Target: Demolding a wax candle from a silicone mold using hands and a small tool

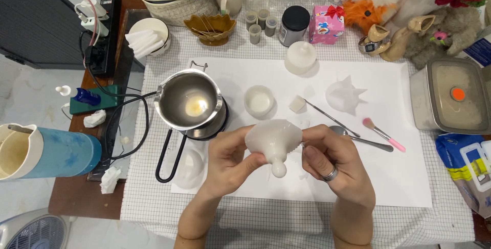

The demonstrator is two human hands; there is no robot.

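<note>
Nearest to the camera, both hands hold one white soft mold [273, 141] just above the white sheet [409, 177] that covers the checked cloth on the table. The left hand [230, 159] grips the mold from its left side with the fingers closed on it. The right hand [332, 159], with a ring on one finger, pinches the right edge of the mold. A small round knob of the mold hangs down between the two hands.

Just behind the mold, to the left, stands a steel pot [190, 99] with a long black handle; a little pale yellow liquid lies in its bottom. Behind the mold, a bit to the right of the pot, is a small white cup [259, 100]. To the right of the mold lie a metal spoon [360, 137] and a pink brush [383, 134], near each other. Further behind, to the right, sits a clear spiky mold [347, 94].

Far to the left of the mold lies a blue jug [56, 152] on its side. Far to the right is a gray box [452, 98] with an orange round mark on the lid, and in front of it a blue and yellow packet [468, 170] at the table edge.

Farthest behind the mold, at the back row, stand a dark jar [294, 24] and next to it a small pink box [325, 24] with a red bow.
</note>
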